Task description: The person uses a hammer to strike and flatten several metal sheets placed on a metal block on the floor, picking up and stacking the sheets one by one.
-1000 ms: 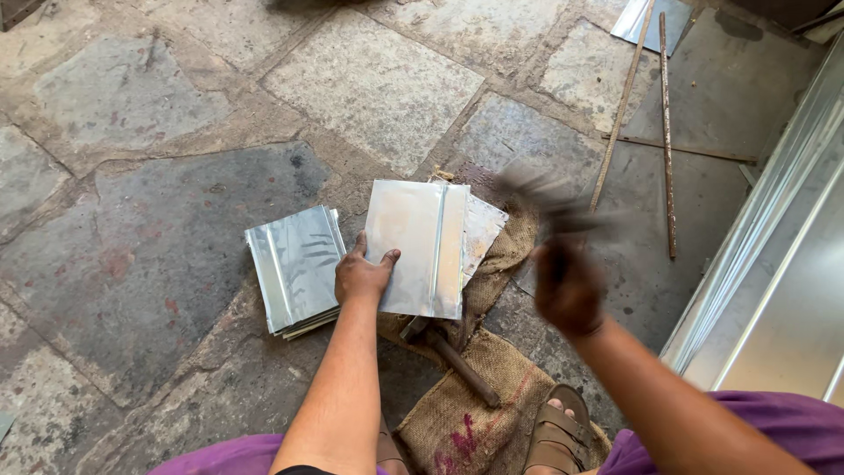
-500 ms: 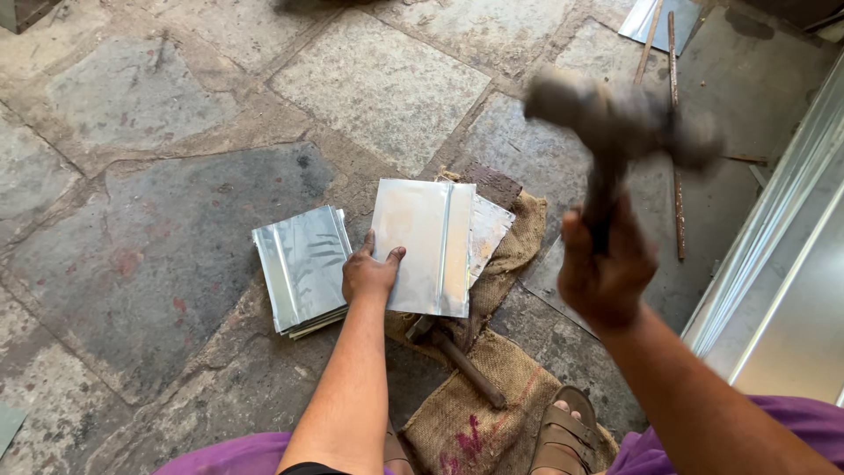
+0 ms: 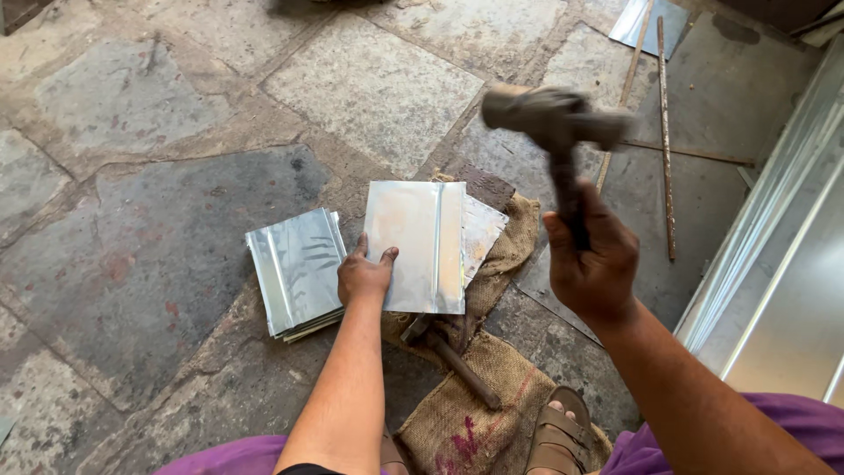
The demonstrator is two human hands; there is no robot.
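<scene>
A shiny folded rectangular sheet-metal piece (image 3: 415,246) with a raised seam lies on coarse brown burlap sacking (image 3: 479,413). The left hand (image 3: 364,274) presses flat, fingers spread, on its near left corner. Right of the sheet, the right hand (image 3: 591,264) is raised, fist clenched around a blurred dark-handled hammer (image 3: 554,119).

silver metal sheet (image 3: 413,246), brown burlap sack (image 3: 475,422), grey stone floor (image 3: 132,202)

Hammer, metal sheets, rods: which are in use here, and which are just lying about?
In use:
hammer, raised in the right hand
folded sheet, pressed flat by the left hand
burlap beneath it

Lying about:
sheet stack
second hammer on the burlap
rods
far sheet
</scene>
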